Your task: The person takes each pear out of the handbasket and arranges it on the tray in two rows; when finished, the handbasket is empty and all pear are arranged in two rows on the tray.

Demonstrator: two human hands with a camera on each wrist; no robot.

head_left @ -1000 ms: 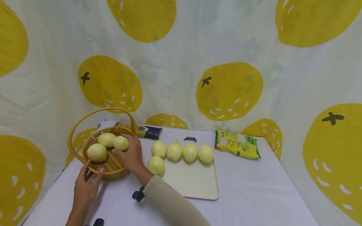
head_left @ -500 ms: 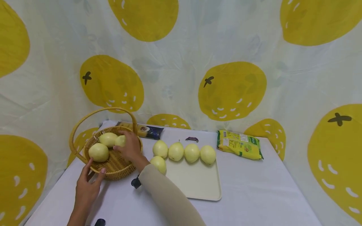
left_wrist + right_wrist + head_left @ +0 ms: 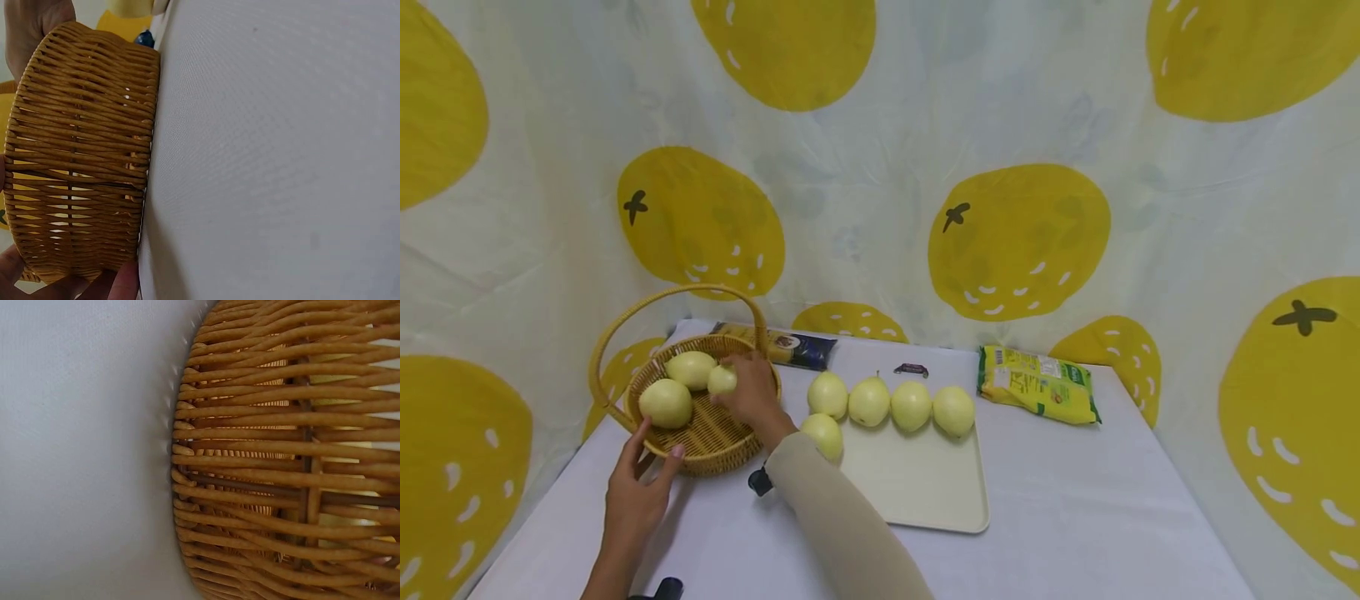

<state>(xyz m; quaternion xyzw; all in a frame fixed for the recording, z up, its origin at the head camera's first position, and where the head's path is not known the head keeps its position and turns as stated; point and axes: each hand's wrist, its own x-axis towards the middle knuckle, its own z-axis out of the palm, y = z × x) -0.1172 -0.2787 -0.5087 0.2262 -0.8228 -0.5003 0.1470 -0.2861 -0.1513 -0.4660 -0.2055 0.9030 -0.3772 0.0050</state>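
In the head view, the wicker basket with a tall arched handle stands at the left of the table. My left hand holds its near left rim, and in the left wrist view the fingers lie against the woven side. Inside the basket, my right hand grips a pale yellow-green pear, partly hidden by the fingers. Two more pears lie beside it, one at the back and one at the left. Only basket weave and white cloth fill the right wrist view.
A cream tray right of the basket has several pears along its back edge and one pear at its left. Behind lie a dark-blue packet, a small dark wrapped item and a yellow-green packet.
My right hand has shifted slightly within the basket and now covers more of the pear. My left hand stays at the rim. The view has drifted slightly.
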